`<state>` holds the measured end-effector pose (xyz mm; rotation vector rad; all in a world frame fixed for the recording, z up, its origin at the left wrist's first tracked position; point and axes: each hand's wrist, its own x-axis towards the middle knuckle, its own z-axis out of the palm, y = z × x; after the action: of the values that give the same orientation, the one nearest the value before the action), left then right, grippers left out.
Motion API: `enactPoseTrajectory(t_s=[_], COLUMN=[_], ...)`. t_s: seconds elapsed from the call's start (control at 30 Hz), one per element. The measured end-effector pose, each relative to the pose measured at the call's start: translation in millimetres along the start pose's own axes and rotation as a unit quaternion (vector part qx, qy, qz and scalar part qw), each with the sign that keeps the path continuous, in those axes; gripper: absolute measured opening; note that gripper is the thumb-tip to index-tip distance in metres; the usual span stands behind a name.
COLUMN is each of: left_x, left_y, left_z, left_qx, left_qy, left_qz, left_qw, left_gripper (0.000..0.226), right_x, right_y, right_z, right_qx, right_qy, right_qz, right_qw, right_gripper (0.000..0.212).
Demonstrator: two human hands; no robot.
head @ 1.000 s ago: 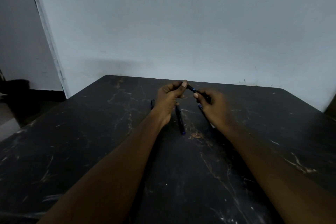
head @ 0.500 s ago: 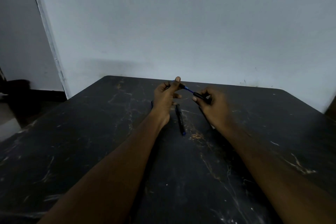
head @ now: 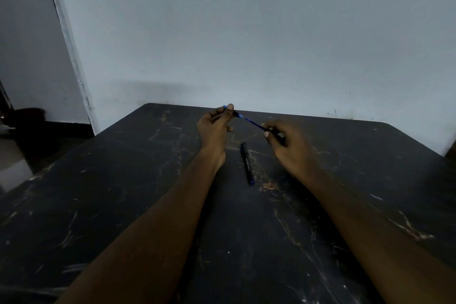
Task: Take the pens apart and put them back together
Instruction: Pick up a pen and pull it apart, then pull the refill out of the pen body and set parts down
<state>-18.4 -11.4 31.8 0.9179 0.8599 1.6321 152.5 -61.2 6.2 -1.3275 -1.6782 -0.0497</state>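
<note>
Left hand [head: 214, 128] pinches the blue refill [head: 249, 122] end, right hand [head: 290, 147] grips the barrel [head: 278, 136] — both over the desk [head: 123, 205] far edge, by the wall. Second pen [head: 247, 163] lies between the wrists — wide desk surface either side.

A black pen [head: 247, 163] with a blue tip lies on the black, pale-veined marble table [head: 123, 205].
</note>
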Motion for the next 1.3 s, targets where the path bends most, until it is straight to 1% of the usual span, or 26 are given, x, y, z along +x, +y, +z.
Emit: enactPoseTrajectory(t_s=[0.1,0.17,0.23,0.3,0.37,0.47,0.57,0.7,0.9,1.03,1.17,1.3], left_x=[9,14,17,21,23,23,22,24,29,31,31,32], left_y=[4,7,8,7,4,2,0,-3,-6,-6,-7,-9], left_z=[-9,-18,-28,-38,-46,-49,-48,-47,-49,-49,-48,-48], left_qx=[0.057,0.133,0.246,0.351,0.427,0.510,0.542,0.553,0.558,0.555,0.533,0.528], left_qy=[0.020,0.014,-0.009,-0.033,-0.042,-0.050,-0.054,-0.055,-0.060,-0.056,-0.033,-0.024], left_qz=[0.049,0.108,0.152,0.154,0.150,0.157,0.158,0.150,0.147,0.139,0.131,0.125], left_qw=[0.997,0.985,0.957,0.923,0.891,0.844,0.824,0.817,0.815,0.819,0.835,0.839], left_gripper=[0.031,0.018,0.010,0.010,0.017,0.025,0.029,0.034,0.039,0.031,0.023,0.014], right_x=[-1,-1,-1,-1,-1,0,-1,-1,2,2,3,4], right_y=[0,0,0,1,1,1,1,2,7,12,13,15], right_z=[-1,-2,-2,-2,-2,-2,-2,-3,-2,-4,-6,-9], right_qx=[0.010,0.013,0.018,0.019,0.021,0.038,0.041,0.037,0.046,0.061,0.076,0.087], right_qy=[0.015,0.021,0.024,0.026,0.027,0.032,0.031,0.034,0.046,0.055,0.075,0.085], right_qz=[0.014,0.018,0.023,0.023,0.020,0.025,0.029,0.023,0.040,0.064,0.085,0.112], right_qw=[1.000,1.000,0.999,0.999,0.999,0.998,0.998,0.998,0.997,0.995,0.991,0.986], right_gripper=[0.017,0.017,0.017,0.017,0.016,0.017,0.018,0.018,0.017,0.016,0.017,0.016])
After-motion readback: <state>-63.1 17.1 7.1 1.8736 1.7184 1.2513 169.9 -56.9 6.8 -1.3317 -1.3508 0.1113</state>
